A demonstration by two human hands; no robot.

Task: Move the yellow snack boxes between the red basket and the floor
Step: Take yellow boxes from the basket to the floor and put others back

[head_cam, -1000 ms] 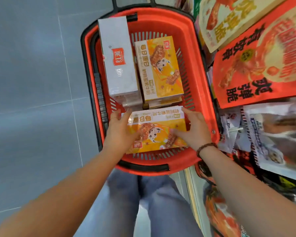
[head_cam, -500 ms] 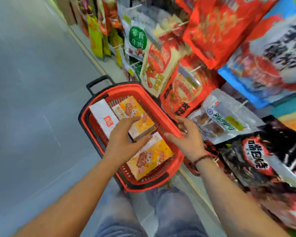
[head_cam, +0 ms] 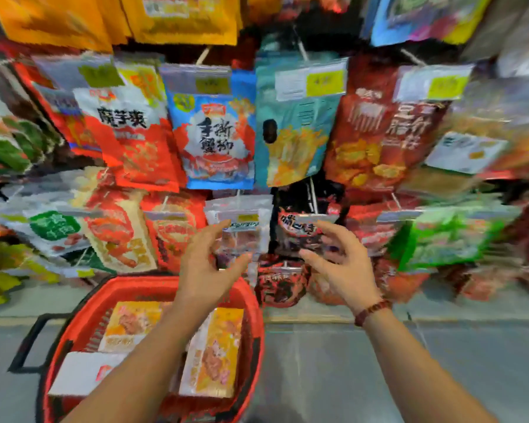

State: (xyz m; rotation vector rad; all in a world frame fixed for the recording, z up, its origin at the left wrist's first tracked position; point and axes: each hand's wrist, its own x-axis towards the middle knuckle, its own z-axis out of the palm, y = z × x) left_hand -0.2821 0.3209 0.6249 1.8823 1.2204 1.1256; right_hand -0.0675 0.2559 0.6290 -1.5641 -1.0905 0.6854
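Note:
The red basket (head_cam: 254,315) stands on the grey floor at the lower left. Two yellow snack boxes lie flat inside it: one (head_cam: 132,325) toward the back, another (head_cam: 214,355) along the right wall. A white box (head_cam: 80,374) with a red logo lies at the basket's near left. My left hand (head_cam: 205,264) is raised above the basket's far rim, fingers spread and empty. My right hand (head_cam: 342,267), with a bead bracelet on the wrist, is lifted to the right of the basket, also spread and holding nothing. My left forearm covers part of the basket's inside.
A rack of hanging snack bags (head_cam: 214,129) fills the view ahead, reaching down to a low ledge (head_cam: 440,309) behind the basket. Bare grey floor (head_cam: 333,377) lies right of the basket. The basket's black handle (head_cam: 28,343) sticks out to the left. The picture is blurred.
Both hands let go of the yellow box, which now lies in the basket, and rose with fingers spread. The view swung up from the basket to the snack rack.

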